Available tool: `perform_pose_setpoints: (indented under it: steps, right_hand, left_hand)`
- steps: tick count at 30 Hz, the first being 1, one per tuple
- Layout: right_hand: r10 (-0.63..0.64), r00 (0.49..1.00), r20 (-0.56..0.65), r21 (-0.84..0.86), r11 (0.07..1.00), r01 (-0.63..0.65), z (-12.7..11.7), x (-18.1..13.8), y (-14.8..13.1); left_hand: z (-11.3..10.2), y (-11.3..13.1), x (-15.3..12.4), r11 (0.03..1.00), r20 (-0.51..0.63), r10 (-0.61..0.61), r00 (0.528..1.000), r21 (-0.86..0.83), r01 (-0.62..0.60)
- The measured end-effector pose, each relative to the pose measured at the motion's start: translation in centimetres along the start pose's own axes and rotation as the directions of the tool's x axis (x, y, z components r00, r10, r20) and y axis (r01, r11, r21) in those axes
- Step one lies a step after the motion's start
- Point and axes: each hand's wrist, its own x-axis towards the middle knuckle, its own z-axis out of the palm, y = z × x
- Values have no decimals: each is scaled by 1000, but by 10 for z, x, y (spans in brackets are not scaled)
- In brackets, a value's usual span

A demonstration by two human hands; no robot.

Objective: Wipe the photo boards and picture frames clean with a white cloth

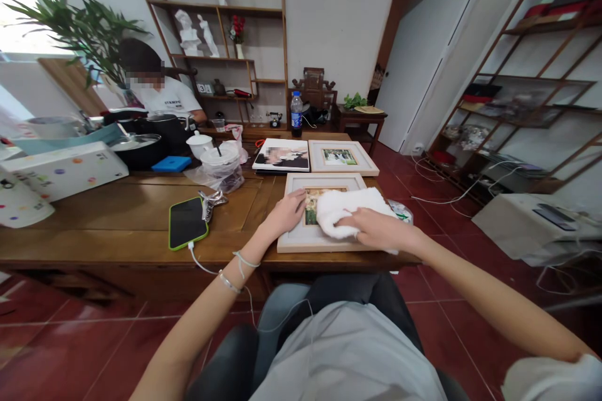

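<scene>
A picture frame (301,243) with a pale wooden rim lies flat near the table's front edge. My left hand (286,214) rests on its left side, fingers stretched over the rim toward the small picture (311,215) in the middle. On the frame's right half lies a fluffy white cloth (348,203), bunched up and covering part of the picture. My right hand (376,227) grips this cloth, pressing it against the frame. Behind sit a second picture frame (369,165) with a photo and a white-edged print (285,155).
To the left lie a phone (188,223) on a cable, a blue box (171,163) and a lidded plastic cup (220,155) in a bag. A bottle (296,114) stands at the back. Across the table sits another person (167,94). Something in clear plastic (403,213) lies right of the cloth.
</scene>
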Motion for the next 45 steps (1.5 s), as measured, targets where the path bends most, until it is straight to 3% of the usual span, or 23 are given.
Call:
perform_pose_setpoints:
  steps: [4, 8, 12, 18, 22, 26, 32, 37, 41, 45]
  right_hand:
    - [35, 999, -14, 37, 999, -34, -1, -24, -30]
    - [136, 987, -84, -20, 990, -138, 14, -14, -30]
    - [130, 974, -184, -70, 987, -145, 26, 18, 3]
    - [191, 920, -342, -106, 965, -240, 19, 66, 76]
    - [197, 934, -297, -106, 966, -237, 16, 84, 93]
    - [121, 982, -146, -78, 988, -134, 15, 74, 69]
    - [3, 1000, 10, 57, 998, -4, 3, 14, -4]
    - [14, 1000, -7, 80, 997, -14, 11, -17, -45]
    - [26, 996, -90, 22, 999, -24, 30, -3, -36]
    - [79, 988, -134, -72, 993, -90, 35, 26, 5]
  left_hand:
    - [-2, 2, -1, 1000, 3, -8, 1000, 4, 8]
    - [-3, 2, -1, 1000, 4, 13, 1000, 6, -13]
    - [-2, 0, 0, 999, -10, 35, 999, 15, -35]
    - [-3, -1, 0, 999, -3, 32, 999, 0, -32]
    - [-2, -2, 0, 1000, 3, 14, 1000, 4, -14]
    - [0, -3, 1, 1000, -7, 18, 1000, -2, -18]
    - [0, 0, 0, 1000, 0, -1, 1000, 2, 1]
    - [-1, 1, 0, 1000, 15, -19, 1000, 5, 19]
    - [-2, 1, 0, 1000, 22, -10, 1000, 17, 10]
    - [-4, 3, 0, 999, 15, 22, 1000, 26, -22]
